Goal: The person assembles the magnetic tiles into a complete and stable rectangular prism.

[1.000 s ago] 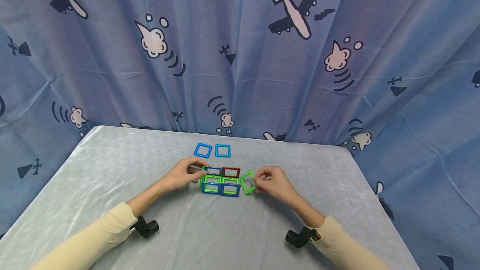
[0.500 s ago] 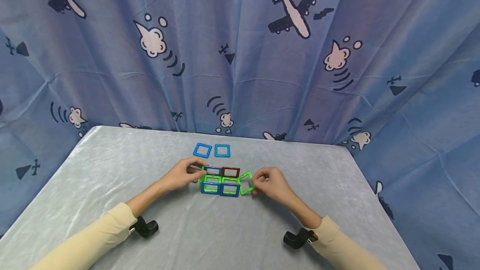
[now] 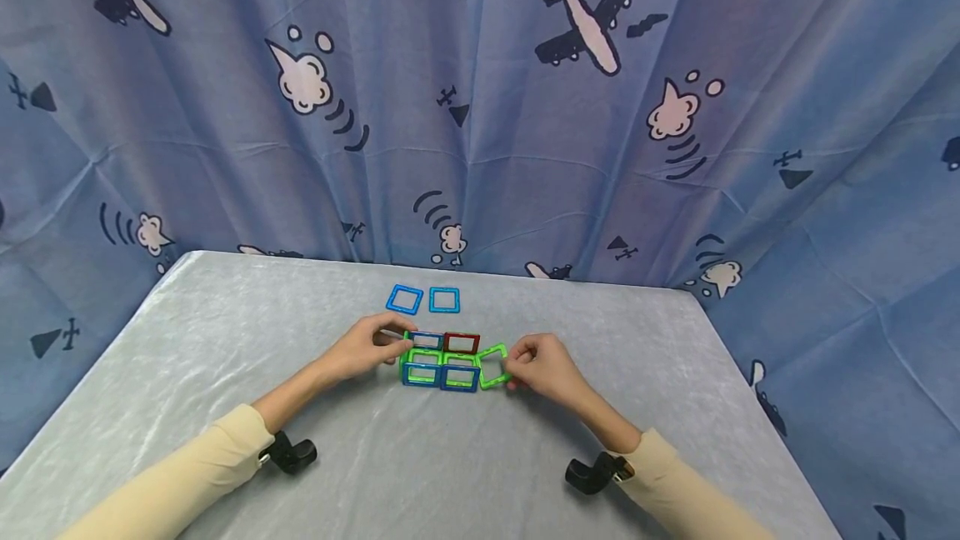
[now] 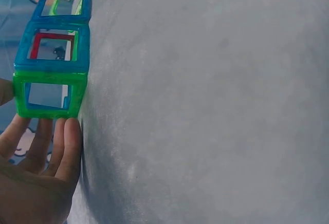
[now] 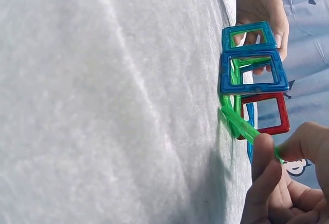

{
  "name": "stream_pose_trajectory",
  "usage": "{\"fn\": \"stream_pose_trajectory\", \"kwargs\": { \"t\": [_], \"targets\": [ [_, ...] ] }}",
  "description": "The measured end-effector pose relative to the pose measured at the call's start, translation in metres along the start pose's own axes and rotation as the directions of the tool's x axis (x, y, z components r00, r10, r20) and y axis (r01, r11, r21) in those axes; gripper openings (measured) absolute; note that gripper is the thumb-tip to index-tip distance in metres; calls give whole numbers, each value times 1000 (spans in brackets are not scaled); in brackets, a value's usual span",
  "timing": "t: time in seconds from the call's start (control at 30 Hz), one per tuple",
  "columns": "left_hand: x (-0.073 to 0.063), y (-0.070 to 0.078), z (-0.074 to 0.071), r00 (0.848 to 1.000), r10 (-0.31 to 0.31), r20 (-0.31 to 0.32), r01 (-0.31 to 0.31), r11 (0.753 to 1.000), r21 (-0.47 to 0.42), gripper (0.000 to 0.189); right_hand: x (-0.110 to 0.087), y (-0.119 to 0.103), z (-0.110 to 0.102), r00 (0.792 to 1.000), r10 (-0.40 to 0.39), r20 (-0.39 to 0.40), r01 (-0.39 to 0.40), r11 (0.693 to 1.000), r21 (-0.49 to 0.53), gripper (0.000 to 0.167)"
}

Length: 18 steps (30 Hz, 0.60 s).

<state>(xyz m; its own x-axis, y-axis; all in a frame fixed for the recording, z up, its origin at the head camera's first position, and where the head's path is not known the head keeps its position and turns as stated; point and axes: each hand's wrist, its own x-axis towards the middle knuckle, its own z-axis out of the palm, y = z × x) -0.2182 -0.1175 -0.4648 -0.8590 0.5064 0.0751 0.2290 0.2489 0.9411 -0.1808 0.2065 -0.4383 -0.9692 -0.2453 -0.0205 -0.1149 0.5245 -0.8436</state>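
A box-like build of magnetic tiles (image 3: 441, 375) stands mid-table, with blue tiles in front, green ones at the base and left end, and a red tile (image 5: 280, 129) at the back right. At its left end my left hand (image 3: 363, 348) holds it, fingers against the green end tile (image 4: 49, 115) and thumb by the upper edge. My right hand (image 3: 546, 367) pinches a green square tile (image 5: 241, 123) between thumb and fingers. That tile stands tilted at the right end, one edge touching or very near the build; contact along its whole length cannot be told.
Two loose blue tiles, one slanted (image 3: 405, 312) and one straight (image 3: 445, 311), lie flat behind the build. The pale cloth-covered table (image 3: 360, 473) ends at a blue curtain (image 3: 480, 107) with plane prints.
My right hand has brought the green tile left to the build's right end and turned it slightly more upright. The left hand keeps its place.
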Motion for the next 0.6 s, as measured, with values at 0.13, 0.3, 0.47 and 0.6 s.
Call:
{"fn": "stream_pose_trajectory", "kwargs": {
  "t": [0.13,0.3,0.47,0.6],
  "targets": [
    [0,1,0,1000,6,3,-6,1000,-1,31,1,0,0,1000,23,-5,-23,1000,-17,6],
    [1,1,0,1000,10,3,-10,1000,8,30,1,0,0,999,49,-17,-50,998,-30,6],
    [0,2,0,1000,11,4,-11,1000,5,31,1,2,1,997,73,-27,-74,997,-29,8],
    [0,2,0,1000,14,5,-14,1000,1,31,1,3,1,996,88,-33,-89,996,-23,8]
  ]
}}
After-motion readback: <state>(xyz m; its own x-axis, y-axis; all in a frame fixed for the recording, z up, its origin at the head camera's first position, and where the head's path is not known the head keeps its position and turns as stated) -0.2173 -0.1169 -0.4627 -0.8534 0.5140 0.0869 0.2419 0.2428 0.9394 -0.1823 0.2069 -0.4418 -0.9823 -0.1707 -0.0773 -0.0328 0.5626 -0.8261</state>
